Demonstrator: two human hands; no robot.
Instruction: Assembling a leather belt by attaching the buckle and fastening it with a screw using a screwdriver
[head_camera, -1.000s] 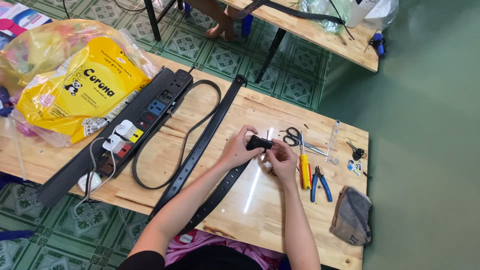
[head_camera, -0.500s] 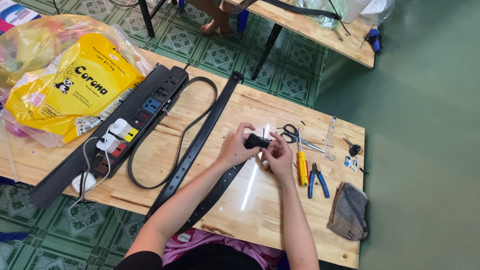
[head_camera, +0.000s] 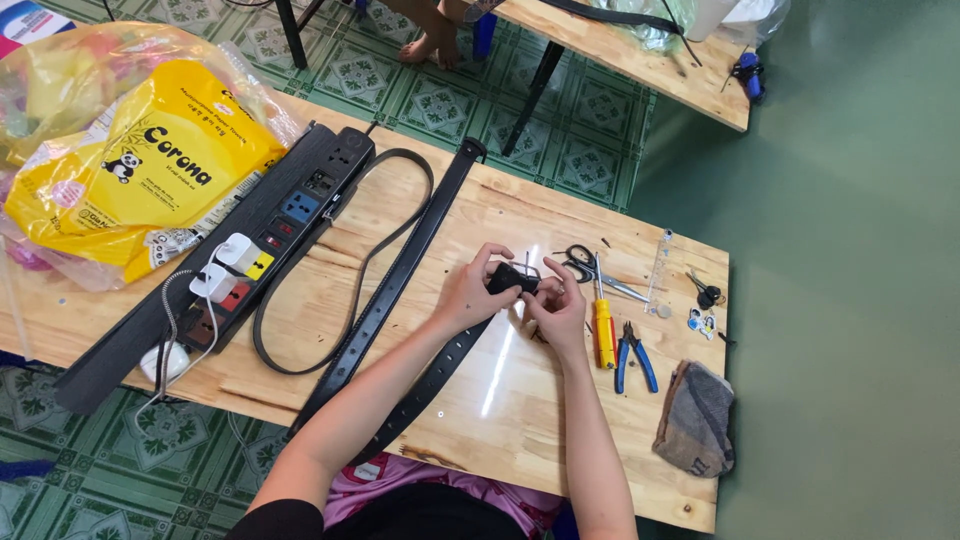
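The end of a black belt (head_camera: 505, 279) is gripped between both hands above the middle of the wooden table (head_camera: 560, 400). The left hand (head_camera: 470, 292) is closed around the belt end from the left, fingers curled over the top; the right hand (head_camera: 556, 305) is closed on it from the right, fingertips pinched at the small metal part. The rest of that belt is trailed down-left across the table to the near edge. A second black belt (head_camera: 400, 275) is laid just beside it, running diagonally up to the far edge, and a thin black strap loop (head_camera: 350, 290) is curled to the left of it. A black power strip (head_camera: 270, 235) with coloured sockets and white plugs is laid further left, beside a yellow plastic bag (head_camera: 140, 175). To the right of the hands, scissors (head_camera: 585, 265), a yellow-handled screwdriver (head_camera: 603, 330) and blue-handled pliers (head_camera: 633, 355) are laid close together; a grey folded cloth (head_camera: 695, 420) is seen near the right corner.
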